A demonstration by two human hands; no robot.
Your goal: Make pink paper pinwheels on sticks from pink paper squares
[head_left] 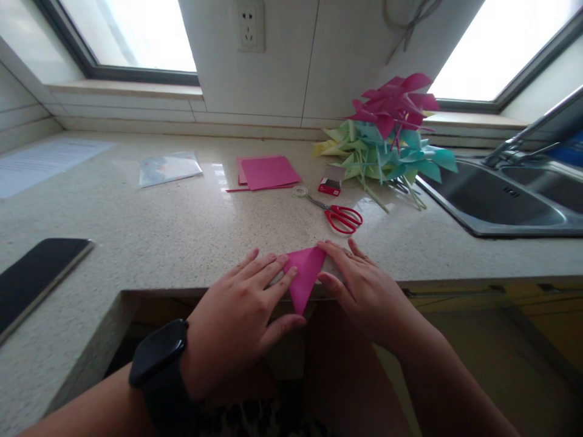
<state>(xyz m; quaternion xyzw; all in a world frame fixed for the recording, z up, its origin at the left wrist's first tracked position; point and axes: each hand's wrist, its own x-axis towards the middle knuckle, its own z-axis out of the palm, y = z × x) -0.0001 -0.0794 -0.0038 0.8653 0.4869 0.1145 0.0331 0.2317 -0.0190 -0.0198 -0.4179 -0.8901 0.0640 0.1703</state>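
A pink paper triangle (pixel 304 273) lies at the counter's front edge, its point directed toward me and reaching past that edge. From the left, my left hand (pixel 243 303) rests its spread fingertips on the triangle's left side; its thumb is beside the lower point. My right hand (pixel 364 288) lies at the other side, fingers stretched out flat, with the index fingertip touching the top right corner and the thumb apart. Just beyond the hands are red-handled scissors (pixel 344 218), blades pointing away to the left. A black watch (pixel 159 352) is on my left wrist.
Behind are pink paper sheets (pixel 271 173), a small red box (pixel 330 185), a tape roll (pixel 300 191) and a pile of paper pinwheels (pixel 387 136). A steel sink (pixel 501 200) is at right. A phone-like black slab (pixel 43 273) and a clear packet (pixel 169 168) lie left.
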